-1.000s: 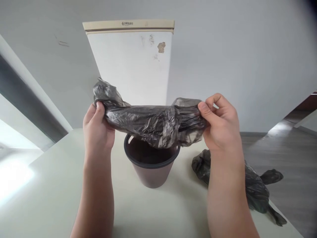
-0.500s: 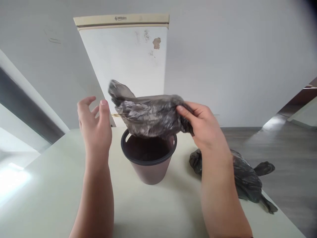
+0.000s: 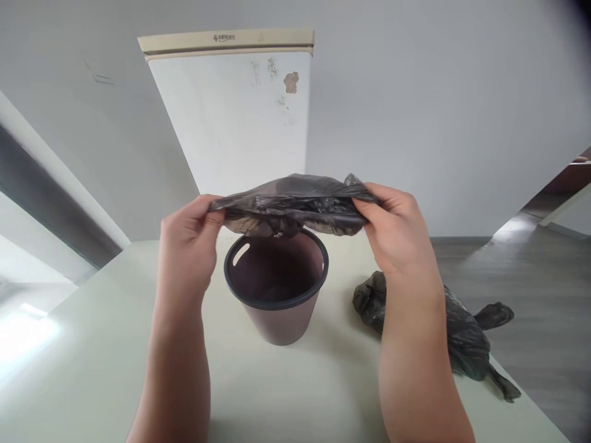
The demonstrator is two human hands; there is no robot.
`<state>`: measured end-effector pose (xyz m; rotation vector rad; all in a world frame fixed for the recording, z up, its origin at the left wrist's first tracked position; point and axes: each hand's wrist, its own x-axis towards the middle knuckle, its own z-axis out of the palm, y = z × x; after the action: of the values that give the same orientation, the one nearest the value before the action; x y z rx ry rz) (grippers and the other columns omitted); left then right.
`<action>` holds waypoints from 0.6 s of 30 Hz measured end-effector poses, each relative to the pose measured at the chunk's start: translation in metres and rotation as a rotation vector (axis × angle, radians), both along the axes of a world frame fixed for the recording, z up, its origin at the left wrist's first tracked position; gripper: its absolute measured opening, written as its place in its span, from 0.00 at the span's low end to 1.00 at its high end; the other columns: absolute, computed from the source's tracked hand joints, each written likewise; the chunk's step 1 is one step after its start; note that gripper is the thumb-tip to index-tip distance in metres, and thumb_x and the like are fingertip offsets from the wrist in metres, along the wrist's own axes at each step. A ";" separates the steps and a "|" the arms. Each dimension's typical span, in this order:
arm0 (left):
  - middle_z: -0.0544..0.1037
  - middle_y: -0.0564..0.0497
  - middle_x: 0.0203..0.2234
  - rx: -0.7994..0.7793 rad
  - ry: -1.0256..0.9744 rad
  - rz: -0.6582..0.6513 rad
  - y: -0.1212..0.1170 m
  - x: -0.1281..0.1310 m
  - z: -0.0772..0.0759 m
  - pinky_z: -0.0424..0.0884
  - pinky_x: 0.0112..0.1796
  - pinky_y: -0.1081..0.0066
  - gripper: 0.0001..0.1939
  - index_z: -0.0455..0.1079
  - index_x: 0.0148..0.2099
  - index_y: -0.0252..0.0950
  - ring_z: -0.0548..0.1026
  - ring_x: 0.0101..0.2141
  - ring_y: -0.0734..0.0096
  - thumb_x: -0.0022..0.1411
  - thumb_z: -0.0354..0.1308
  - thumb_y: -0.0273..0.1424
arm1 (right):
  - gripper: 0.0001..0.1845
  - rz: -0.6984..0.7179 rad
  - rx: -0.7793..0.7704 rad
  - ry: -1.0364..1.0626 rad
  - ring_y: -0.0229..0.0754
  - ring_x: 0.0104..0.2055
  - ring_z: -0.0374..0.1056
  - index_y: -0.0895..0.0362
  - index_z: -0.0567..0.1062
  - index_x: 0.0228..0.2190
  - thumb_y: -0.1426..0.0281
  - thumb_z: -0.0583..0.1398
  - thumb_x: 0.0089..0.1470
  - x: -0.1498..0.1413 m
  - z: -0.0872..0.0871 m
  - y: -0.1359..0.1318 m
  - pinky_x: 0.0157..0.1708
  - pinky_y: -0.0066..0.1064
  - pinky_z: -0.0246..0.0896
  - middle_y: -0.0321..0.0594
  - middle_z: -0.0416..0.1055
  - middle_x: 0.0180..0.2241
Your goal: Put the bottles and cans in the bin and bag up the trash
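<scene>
A thin black plastic bag [image 3: 290, 206] is stretched sideways between my hands, above the far rim of a trash bin. My left hand [image 3: 189, 240] pinches the bag's left end between thumb and fingers. At the opposite end, my right hand [image 3: 394, 224] grips its edge the same way. The brownish-purple trash bin [image 3: 281, 320] stands upright on the table beneath, with a dark rim and a slot handle showing at its left. Its dark inside is partly visible. The bag's lower folds hide the back of the rim.
A second black bag [image 3: 468, 338], bunched with knotted ends, lies at the table's right edge, partly behind my right forearm. The pale table [image 3: 295, 400] carries the bin. Beyond it stands a white refrigerator [image 3: 240, 117] against a grey wall. Grey flooring [image 3: 545, 307] shows at right.
My left hand, open and apart from the bag before, has closed on its left end. The bag went from a crumpled, slanting bundle to being drawn out level between both hands.
</scene>
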<state>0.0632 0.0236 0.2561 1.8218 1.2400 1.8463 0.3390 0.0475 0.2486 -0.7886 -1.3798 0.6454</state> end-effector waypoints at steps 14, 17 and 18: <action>0.66 0.52 0.26 -0.123 -0.639 -0.612 0.011 -0.015 0.009 0.71 0.38 0.68 0.11 0.66 0.29 0.36 0.68 0.29 0.72 0.66 0.56 0.26 | 0.18 -0.212 0.030 -0.113 0.40 0.34 0.69 0.47 0.76 0.49 0.62 0.68 0.57 -0.007 -0.007 0.000 0.34 0.34 0.69 0.37 0.73 0.39; 0.67 0.52 0.25 -0.095 -0.629 -0.534 0.011 -0.022 0.006 0.71 0.37 0.68 0.09 0.70 0.30 0.35 0.68 0.28 0.72 0.65 0.58 0.27 | 0.15 0.048 -0.092 0.041 0.40 0.32 0.70 0.48 0.76 0.42 0.56 0.68 0.56 -0.008 0.001 0.000 0.34 0.35 0.71 0.33 0.73 0.32; 0.69 0.51 0.25 -0.073 -0.608 -0.512 0.011 -0.025 0.005 0.72 0.36 0.68 0.08 0.72 0.32 0.35 0.70 0.29 0.71 0.65 0.59 0.30 | 0.15 0.108 -0.124 0.072 0.39 0.30 0.70 0.48 0.75 0.39 0.54 0.69 0.56 -0.007 0.003 0.000 0.34 0.35 0.71 0.32 0.71 0.29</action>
<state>0.0383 0.0345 0.2612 1.2278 0.5504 1.8062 0.3322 0.0471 0.2512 -0.7849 -1.3331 0.8429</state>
